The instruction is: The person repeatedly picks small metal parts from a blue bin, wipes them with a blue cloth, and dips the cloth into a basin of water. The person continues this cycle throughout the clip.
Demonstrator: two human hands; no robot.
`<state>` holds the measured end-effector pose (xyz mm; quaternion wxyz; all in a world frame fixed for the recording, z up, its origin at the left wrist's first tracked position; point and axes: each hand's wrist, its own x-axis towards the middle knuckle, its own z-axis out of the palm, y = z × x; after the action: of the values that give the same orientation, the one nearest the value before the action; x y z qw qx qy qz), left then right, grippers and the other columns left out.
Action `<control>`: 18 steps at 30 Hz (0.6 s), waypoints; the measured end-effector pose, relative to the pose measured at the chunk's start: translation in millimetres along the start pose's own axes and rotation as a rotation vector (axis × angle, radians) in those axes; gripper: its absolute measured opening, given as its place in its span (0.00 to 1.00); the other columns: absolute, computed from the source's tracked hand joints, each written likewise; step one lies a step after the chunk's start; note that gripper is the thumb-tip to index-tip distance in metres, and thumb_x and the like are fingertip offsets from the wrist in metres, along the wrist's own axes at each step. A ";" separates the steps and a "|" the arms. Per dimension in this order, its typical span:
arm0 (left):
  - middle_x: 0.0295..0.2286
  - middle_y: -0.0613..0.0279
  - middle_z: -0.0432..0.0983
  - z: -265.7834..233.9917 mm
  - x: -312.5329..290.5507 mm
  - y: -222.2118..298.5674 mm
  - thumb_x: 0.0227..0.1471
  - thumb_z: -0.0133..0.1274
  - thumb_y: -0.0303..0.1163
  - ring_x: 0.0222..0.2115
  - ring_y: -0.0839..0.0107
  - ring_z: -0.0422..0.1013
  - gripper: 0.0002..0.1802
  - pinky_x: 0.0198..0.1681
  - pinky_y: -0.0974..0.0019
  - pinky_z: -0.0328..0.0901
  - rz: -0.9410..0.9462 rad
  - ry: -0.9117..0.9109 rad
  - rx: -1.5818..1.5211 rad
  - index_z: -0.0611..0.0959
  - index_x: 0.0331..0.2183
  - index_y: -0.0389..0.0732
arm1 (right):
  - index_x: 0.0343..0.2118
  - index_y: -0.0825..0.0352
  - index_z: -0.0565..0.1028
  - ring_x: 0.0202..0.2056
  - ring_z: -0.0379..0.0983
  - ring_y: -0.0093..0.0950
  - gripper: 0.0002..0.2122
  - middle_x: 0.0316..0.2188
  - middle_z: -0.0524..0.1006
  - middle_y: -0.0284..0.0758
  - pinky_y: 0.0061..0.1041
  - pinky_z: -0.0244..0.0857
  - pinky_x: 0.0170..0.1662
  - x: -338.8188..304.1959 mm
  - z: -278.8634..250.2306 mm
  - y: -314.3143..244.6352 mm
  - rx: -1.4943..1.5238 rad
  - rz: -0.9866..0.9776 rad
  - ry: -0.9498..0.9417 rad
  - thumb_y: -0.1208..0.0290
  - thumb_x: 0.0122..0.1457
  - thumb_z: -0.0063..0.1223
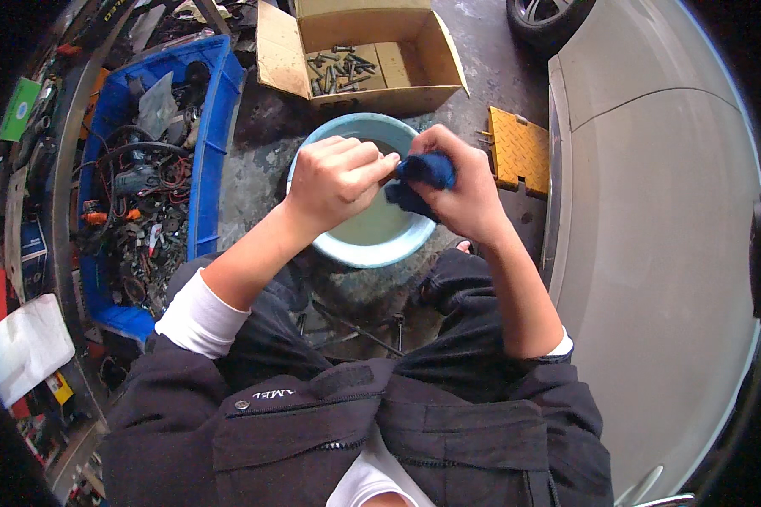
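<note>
Both my hands are raised over a light blue round basin [368, 256] of cloudy, pale greenish water. My right hand [472, 188] grips a dark blue cloth [429, 171], part of which hangs below the fingers. Fingers curled and thumb pressed in, my left hand [336, 176] meets the cloth with its fingertips. Something small and dark shows between the two hands, mostly covered, so its kind is unclear. Beyond the basin, an open cardboard box [406, 66] has several dark metal bolts [340, 74] lying in its left half.
On the left stands a blue crate [211, 160] full of cables and metal parts, beside a cluttered shelf rack [72, 211]. A pale car body [659, 228] fills the right side. Near it lies a yellow ramp [517, 152]; a car wheel [545, 17] is at the far right.
</note>
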<state>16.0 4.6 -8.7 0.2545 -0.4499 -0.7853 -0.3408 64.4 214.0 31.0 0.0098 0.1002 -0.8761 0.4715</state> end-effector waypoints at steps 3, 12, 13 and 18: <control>0.22 0.63 0.76 0.1 -1.7 -1.4 0.37 0.68 0.26 0.22 0.60 0.75 0.12 0.25 0.60 0.69 -0.111 -0.106 -0.099 0.88 0.31 0.46 | 0.37 0.61 0.75 0.41 0.78 0.40 0.18 0.35 0.80 0.36 0.35 0.73 0.41 4.9 -9.8 3.1 -0.183 -0.300 -0.067 0.78 0.39 0.65; 0.29 0.64 0.80 -4.3 -0.2 -11.0 0.43 0.67 0.28 0.28 0.60 0.78 0.10 0.31 0.60 0.73 -0.211 -0.220 -0.206 0.89 0.32 0.48 | 0.39 0.54 0.77 0.40 0.75 0.35 0.25 0.33 0.77 0.27 0.37 0.75 0.38 6.8 -7.1 8.6 -0.403 -0.478 -0.076 0.77 0.32 0.68; 0.29 0.63 0.80 -3.9 -0.9 -13.0 0.43 0.67 0.28 0.29 0.60 0.79 0.10 0.32 0.61 0.74 -0.225 -0.188 -0.217 0.89 0.33 0.47 | 0.39 0.55 0.77 0.41 0.76 0.36 0.24 0.34 0.78 0.27 0.38 0.75 0.38 8.6 -8.8 8.2 -0.336 -0.447 -0.041 0.77 0.32 0.67; 0.32 0.56 0.82 -5.4 0.4 -16.8 0.40 0.67 0.19 0.34 0.61 0.80 0.18 0.39 0.62 0.75 -0.348 -0.185 -0.340 0.89 0.38 0.39 | 0.44 0.64 0.76 0.40 0.82 0.34 0.18 0.37 0.82 0.41 0.30 0.73 0.46 4.5 1.3 10.2 0.062 -0.150 0.291 0.77 0.49 0.68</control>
<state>1.6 -5.4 -10.2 0.0400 -0.3734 -0.8023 -0.4639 58.2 217.6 22.3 0.1687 0.0961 -0.8406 0.5057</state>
